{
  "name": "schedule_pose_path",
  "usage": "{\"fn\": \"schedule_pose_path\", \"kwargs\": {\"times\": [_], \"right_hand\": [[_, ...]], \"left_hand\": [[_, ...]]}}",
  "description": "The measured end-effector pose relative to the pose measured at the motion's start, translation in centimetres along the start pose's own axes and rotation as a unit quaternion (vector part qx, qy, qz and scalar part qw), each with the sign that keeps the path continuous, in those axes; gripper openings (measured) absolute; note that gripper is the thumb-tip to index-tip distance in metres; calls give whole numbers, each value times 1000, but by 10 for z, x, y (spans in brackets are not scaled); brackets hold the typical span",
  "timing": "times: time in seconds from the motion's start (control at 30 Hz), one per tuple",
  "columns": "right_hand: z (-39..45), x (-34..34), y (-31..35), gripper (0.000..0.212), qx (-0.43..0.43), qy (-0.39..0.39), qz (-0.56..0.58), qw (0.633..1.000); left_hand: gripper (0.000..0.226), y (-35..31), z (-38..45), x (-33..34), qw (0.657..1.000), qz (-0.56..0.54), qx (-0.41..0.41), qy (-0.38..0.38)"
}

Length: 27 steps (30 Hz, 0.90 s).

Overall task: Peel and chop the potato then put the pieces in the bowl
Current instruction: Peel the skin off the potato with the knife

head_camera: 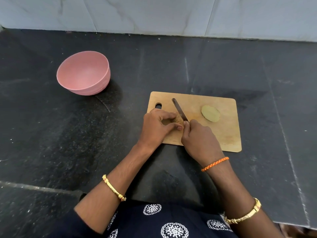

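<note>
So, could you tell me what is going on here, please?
A person is cutting a potato piece on the board. The left hand holds it, and the right hand holds the knife against it. A potato half lies cut face up further right. The pink bowl holds nothing.

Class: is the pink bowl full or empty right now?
Empty. The round pink plastic bowl shows only its bare inner wall; no potato pieces lie inside.

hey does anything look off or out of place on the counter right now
Only one thing: the potato piece that the left hand holds against the knife shows brown skin, so it looks unpeeled. Nothing looks spilled or damaged.
</note>
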State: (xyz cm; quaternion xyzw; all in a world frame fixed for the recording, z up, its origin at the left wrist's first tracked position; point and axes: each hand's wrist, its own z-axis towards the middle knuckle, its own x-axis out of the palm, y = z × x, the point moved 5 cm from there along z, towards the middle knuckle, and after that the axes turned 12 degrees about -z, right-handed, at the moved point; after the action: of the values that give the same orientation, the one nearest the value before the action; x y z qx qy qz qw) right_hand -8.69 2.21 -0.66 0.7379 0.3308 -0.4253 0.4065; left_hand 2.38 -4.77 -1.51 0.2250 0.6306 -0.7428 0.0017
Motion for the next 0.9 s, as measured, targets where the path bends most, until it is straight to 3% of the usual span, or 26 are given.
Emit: {"fn": "schedule_pose_path", "kwargs": {"times": [0.33,0.53,0.9], "right_hand": [[2,2,4,25,14,-13,-59,998],[-2,2,-3,25,13,20,-70,997],[4,4,-4,26,3,38,24,999]], "left_hand": [[34,0,1,0,1000,3,5,-2],[32,-4,1,2,1000,6,6,3],[31,-3,0,2,1000,8,24,-4]]}}
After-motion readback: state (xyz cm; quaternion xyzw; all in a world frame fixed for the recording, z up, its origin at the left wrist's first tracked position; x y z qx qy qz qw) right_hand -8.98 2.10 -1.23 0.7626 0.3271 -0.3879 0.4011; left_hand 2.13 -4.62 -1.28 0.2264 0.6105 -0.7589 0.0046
